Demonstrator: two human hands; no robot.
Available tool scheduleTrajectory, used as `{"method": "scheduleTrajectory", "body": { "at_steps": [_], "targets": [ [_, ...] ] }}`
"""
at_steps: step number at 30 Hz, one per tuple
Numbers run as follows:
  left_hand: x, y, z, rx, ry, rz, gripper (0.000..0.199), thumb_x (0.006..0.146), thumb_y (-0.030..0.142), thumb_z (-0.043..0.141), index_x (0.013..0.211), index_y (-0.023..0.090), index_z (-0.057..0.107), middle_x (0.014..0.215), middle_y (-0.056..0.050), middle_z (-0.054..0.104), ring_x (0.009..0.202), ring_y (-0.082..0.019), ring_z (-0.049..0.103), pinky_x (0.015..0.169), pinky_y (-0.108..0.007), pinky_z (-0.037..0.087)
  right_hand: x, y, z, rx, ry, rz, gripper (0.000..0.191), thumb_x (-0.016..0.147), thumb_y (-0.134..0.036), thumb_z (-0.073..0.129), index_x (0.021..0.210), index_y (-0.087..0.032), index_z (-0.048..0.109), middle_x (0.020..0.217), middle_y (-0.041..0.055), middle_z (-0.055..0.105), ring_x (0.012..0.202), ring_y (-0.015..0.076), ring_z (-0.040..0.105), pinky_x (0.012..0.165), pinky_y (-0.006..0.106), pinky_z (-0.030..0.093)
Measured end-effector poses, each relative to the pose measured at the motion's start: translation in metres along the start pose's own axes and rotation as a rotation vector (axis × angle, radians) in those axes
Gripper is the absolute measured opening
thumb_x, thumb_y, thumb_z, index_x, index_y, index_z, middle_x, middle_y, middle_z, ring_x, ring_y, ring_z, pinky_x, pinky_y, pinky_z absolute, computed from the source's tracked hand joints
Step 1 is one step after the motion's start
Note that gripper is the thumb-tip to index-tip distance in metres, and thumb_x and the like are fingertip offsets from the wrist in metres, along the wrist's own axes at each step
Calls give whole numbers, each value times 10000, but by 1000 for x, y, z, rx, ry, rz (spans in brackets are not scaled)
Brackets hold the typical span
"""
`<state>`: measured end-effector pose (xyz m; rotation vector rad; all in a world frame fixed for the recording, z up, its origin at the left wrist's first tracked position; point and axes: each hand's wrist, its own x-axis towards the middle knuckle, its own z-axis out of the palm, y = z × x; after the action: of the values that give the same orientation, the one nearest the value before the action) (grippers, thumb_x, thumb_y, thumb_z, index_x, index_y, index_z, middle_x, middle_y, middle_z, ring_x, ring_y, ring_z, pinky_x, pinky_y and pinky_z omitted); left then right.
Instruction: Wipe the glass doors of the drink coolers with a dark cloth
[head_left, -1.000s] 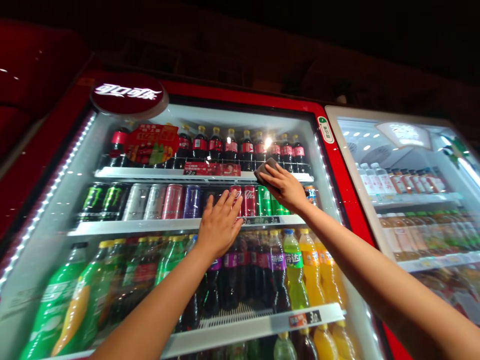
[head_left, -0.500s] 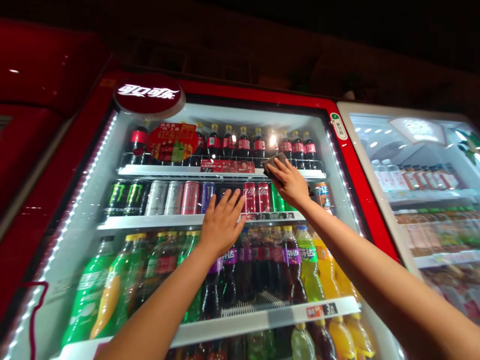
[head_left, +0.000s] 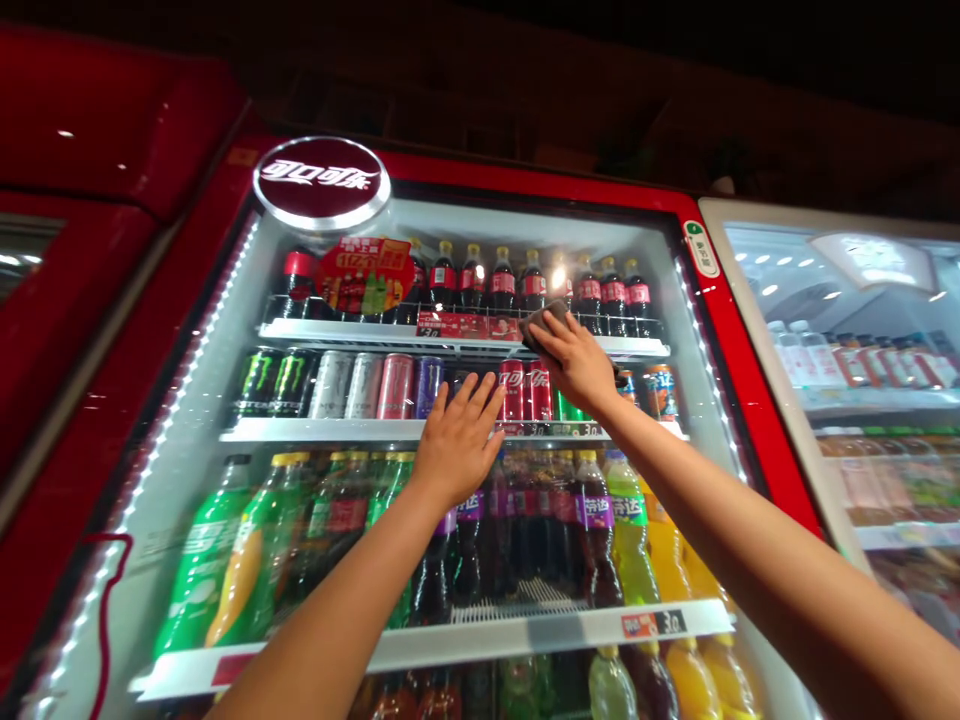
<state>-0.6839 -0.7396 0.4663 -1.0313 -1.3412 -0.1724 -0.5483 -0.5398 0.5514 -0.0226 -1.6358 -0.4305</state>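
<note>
My left hand lies with its fingers spread against the glass door of a red drinks fridge, in front of the shelf of cans. Higher and to the right, my right hand presses a dark grey cloth against the same glass, level with the edge of the top shelf. The cloth pokes out past the fingertips, and a bit of it shows by the wrist. Behind the glass stand cola bottles with red labels and, lower down, red cans.
A lit round sign juts from the door's upper left. A red sticker is on the glass below it. Large green bottles fill the lower left shelf. A second, white-framed fridge adjoins on the right.
The view has shifted a little, so the fridge sits further right. Against the glass, my right hand and the cloth have slid slightly left. My left hand stays at about the same spot.
</note>
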Motion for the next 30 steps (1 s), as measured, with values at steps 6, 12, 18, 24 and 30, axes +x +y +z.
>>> {"method": "scheduleTrajectory", "body": {
  "at_steps": [6, 12, 18, 24, 30],
  "targets": [
    [0, 1, -1, 8, -22, -13, 612, 1038, 384, 380, 1607, 262, 192, 1685, -39, 280, 1578, -237, 177, 1282, -531, 137, -35, 30, -15, 77, -28, -139, 462, 998, -281, 472, 1440, -366, 575, 1552, -39, 506, 1503, 275, 374, 1156, 553, 448],
    [-1, 3, -1, 39, -56, -25, 617, 1039, 409, 383, 1609, 273, 190, 1692, -23, 269, 1582, -227, 162, 1287, -519, 105, 2, 5, 4, 12, 55, 103, 503, 996, -325, 478, 1496, -320, 527, 1601, 20, 437, 1508, 394, 330, 1146, 645, 406],
    [-6, -1, -7, 47, -76, 6, 643, 1044, 465, 367, 1611, 212, 202, 1694, -45, 260, 1583, -223, 155, 1284, -492, 109, -37, 3, -5, 123, -56, -195, 437, 1021, -310, 447, 1429, -369, 590, 1569, -43, 479, 1509, 306, 357, 1156, 567, 430],
    [-25, -29, -21, 59, -74, 85, 641, 1036, 469, 383, 1609, 246, 204, 1689, -30, 274, 1574, -216, 194, 1278, -487, 129, -14, 20, 4, 111, 78, 69, 432, 994, -278, 444, 1360, -352, 660, 1512, -11, 553, 1474, 367, 405, 1087, 625, 475],
    [-47, -69, -32, 75, -86, 104, 661, 1034, 467, 396, 1616, 233, 189, 1681, -41, 296, 1578, -226, 179, 1286, -511, 115, 27, -51, 24, 51, 66, 156, 489, 984, -260, 464, 1442, -389, 576, 1575, -22, 468, 1493, 407, 356, 1106, 666, 429]
  ]
}}
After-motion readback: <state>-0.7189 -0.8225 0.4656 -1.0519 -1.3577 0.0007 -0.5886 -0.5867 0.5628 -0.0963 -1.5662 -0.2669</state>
